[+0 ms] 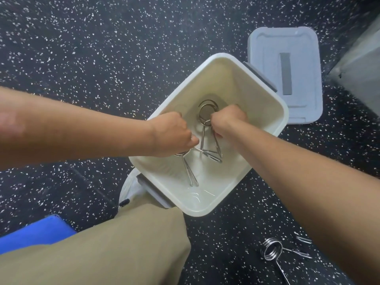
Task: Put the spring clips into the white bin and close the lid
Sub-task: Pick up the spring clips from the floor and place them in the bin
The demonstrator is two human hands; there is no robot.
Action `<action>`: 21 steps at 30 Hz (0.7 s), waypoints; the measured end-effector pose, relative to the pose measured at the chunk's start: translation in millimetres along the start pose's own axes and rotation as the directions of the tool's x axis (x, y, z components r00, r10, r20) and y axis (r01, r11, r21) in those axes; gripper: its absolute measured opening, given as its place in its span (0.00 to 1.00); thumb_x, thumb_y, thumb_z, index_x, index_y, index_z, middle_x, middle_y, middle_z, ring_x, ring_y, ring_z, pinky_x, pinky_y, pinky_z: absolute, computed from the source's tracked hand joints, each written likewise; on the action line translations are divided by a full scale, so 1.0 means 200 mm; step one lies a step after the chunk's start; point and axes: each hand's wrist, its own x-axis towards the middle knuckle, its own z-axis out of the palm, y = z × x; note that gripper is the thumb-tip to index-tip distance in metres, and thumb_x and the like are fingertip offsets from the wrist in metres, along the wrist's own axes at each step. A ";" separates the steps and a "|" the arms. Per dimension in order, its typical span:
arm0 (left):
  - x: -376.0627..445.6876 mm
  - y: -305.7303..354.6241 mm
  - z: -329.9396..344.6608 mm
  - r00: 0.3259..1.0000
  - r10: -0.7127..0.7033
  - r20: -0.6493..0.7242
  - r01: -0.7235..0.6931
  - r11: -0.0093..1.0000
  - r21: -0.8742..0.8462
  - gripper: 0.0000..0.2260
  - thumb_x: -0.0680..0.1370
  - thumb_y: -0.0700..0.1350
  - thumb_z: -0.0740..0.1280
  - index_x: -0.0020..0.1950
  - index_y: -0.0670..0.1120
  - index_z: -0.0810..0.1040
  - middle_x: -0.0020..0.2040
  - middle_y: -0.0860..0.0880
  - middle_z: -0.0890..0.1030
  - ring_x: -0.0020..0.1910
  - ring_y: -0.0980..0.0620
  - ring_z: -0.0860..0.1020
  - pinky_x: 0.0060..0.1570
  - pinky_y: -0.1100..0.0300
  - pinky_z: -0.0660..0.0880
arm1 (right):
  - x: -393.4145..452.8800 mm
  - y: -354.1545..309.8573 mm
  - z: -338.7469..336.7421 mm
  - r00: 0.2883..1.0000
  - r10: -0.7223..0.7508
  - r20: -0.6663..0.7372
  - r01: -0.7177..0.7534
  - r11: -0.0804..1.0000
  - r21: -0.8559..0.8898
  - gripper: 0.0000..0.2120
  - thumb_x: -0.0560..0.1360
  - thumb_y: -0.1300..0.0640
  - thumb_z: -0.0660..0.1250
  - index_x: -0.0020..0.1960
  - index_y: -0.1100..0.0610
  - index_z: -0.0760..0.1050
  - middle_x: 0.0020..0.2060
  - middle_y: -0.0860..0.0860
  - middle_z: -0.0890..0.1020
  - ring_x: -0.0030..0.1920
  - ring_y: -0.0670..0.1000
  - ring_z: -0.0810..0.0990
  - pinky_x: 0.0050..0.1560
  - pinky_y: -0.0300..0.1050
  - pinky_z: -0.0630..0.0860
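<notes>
Inside white bin (273,112), 2 hands hiding fingertips, clip coil (186,154) half-covered

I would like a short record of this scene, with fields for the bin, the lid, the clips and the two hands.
bin: white bin, open, on speckled floor
lid: grey lid, off, lying on the floor beside the bin
clips inside: two spring clips, one at each hand
clip outside: spring clip on floor, lower right
left hand: inside bin, on a clip
right hand: inside bin, on a clip
</notes>
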 end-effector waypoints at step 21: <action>0.01 0.01 -0.02 0.998 -0.032 0.047 0.032 0.999 0.002 0.13 0.74 0.35 0.58 0.57 0.44 0.72 0.38 0.47 0.82 0.32 0.44 0.70 0.39 0.57 0.62 | -0.03 -0.06 0.05 0.966 0.260 0.006 -0.215 0.786 0.579 0.17 0.77 0.61 0.65 0.65 0.60 0.77 0.63 0.56 0.81 0.53 0.58 0.79 0.54 0.46 0.73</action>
